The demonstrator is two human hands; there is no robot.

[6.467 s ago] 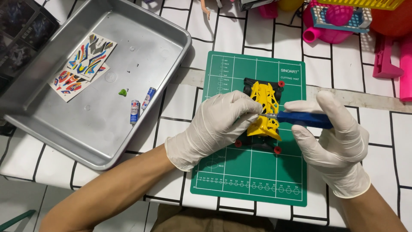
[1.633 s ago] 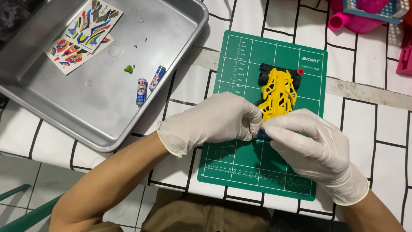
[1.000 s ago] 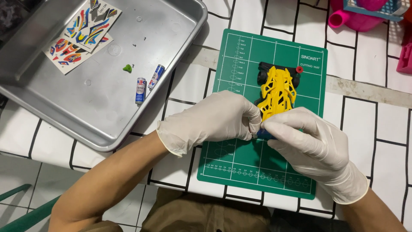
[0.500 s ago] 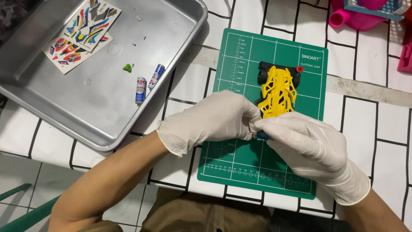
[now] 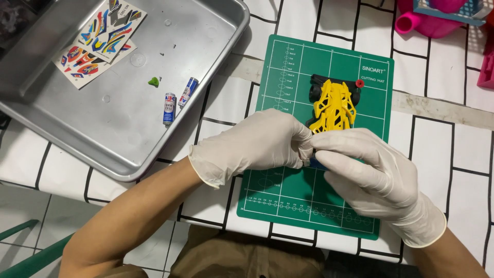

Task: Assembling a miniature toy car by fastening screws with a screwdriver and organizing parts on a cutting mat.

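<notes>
Both gloved hands meet over the near end of the yellow toy car (image 5: 333,107), much as they did half a second ago; the left hand (image 5: 257,146) and right hand (image 5: 370,172) have closed in a touch tighter, fingertips now pressed together over a small blue object (image 5: 316,163) that shows only as a sliver beneath them. Compared with the oldest frame, the blue tool no longer lies across the car in the right hand, and the car sits farther up the mat (image 5: 288,195). Each hand is curled nearly closed, pinching at the car's near edge; exactly what each fingertip holds cannot be told. The car rests on the green mat, its black wheels and a red cap (image 5: 359,83) at the far end. The mat lies on a white table (image 5: 447,154) crossed by black grid lines. To the left stands a grey metal tray (image 5: 118,154) holding two colourful sticker sheets (image 5: 95,44) at its far side, a small green scrap (image 5: 153,81) and two small blue-and-white batteries (image 5: 177,100) near its right wall. Pink plastic things (image 5: 427,23) sit at the far right edge. Printed white rulings and lettering mark the mat's far right corner and borders.
</notes>
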